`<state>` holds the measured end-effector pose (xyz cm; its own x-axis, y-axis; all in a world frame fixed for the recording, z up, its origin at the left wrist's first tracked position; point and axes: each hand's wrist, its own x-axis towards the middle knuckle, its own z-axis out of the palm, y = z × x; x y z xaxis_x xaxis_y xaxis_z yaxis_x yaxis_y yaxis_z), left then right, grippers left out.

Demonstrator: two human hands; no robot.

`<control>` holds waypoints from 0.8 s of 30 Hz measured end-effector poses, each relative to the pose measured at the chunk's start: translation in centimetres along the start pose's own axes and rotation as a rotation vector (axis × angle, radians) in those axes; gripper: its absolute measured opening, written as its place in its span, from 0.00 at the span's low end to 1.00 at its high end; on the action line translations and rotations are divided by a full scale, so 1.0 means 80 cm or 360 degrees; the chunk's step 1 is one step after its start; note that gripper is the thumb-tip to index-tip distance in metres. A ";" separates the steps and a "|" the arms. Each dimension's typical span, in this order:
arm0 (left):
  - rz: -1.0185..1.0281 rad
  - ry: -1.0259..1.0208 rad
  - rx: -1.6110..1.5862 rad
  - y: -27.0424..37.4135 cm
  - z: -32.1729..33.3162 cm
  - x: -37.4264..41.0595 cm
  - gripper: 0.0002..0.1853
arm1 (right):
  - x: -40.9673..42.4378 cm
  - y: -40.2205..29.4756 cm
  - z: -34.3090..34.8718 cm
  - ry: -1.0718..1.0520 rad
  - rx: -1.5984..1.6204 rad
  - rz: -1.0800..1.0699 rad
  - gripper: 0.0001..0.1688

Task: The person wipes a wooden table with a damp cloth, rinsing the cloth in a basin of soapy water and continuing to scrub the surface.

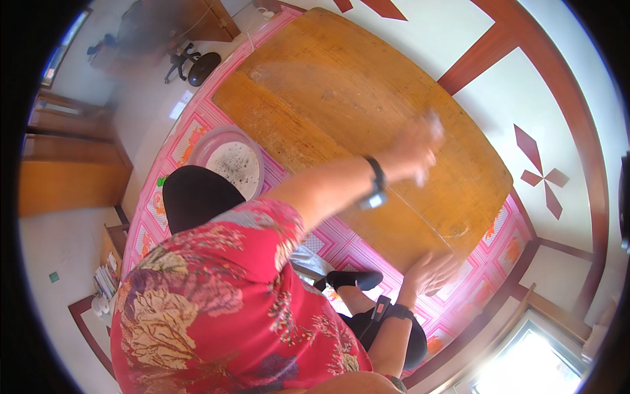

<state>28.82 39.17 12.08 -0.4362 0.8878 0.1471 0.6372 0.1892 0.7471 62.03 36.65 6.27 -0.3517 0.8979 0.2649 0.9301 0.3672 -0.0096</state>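
Note:
My left hand (418, 145), blurred, is over the wooden tabletop (315, 98); its fingers look apart and I see nothing held in it. A black band with a small device (375, 197) circles that wrist. By the near right edge of the table, my right hand (433, 273) has its fingers spread, with nothing seen in it. Another device (380, 308) is strapped at the right wrist. A translucent pink basin (199, 147) of foamy, whitish liquid with dark specks (236, 162) stands beside the table, near my black-clad knee (197, 197).
Pink patterned sheeting (344, 241) lies around and beneath the table. Walls with red-brown trim (512, 29) border the far side, and a bright window (531, 359) is at lower right. A black swivel-chair base (184, 64) stands on the floor beyond the sheeting's edge.

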 end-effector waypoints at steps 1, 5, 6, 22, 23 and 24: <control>0.0176 -0.0154 0.0035 0.029 0.041 -0.004 0.25 | 0.002 -0.005 -0.008 -0.0049 0.0056 0.0032 0.41; 0.0995 -0.0169 0.0333 0.049 0.220 -0.002 0.36 | -0.003 -0.002 0.000 -0.0100 -0.0137 0.0134 0.41; 0.1083 -0.0046 0.0420 0.028 0.237 0.004 0.37 | 0.004 -0.013 -0.009 -0.0288 -0.0129 0.0176 0.41; -0.0412 0.0160 0.1164 -0.271 -0.252 0.152 0.25 | -0.001 0.007 0.016 -0.0311 -0.0186 0.0198 0.43; -0.0429 0.0253 0.1282 -0.312 -0.268 0.151 0.27 | 0.000 0.005 0.016 -0.0309 -0.0168 0.0195 0.43; -0.0556 0.0255 0.1297 -0.317 -0.282 0.150 0.29 | -0.003 0.006 0.014 -0.0303 -0.0163 0.0213 0.43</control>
<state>-6.93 35.57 9.55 -0.7340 0.6662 0.1319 0.6779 0.7304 0.0837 62.45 36.90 5.16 -0.2293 0.9699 0.0816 0.9722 0.2241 0.0679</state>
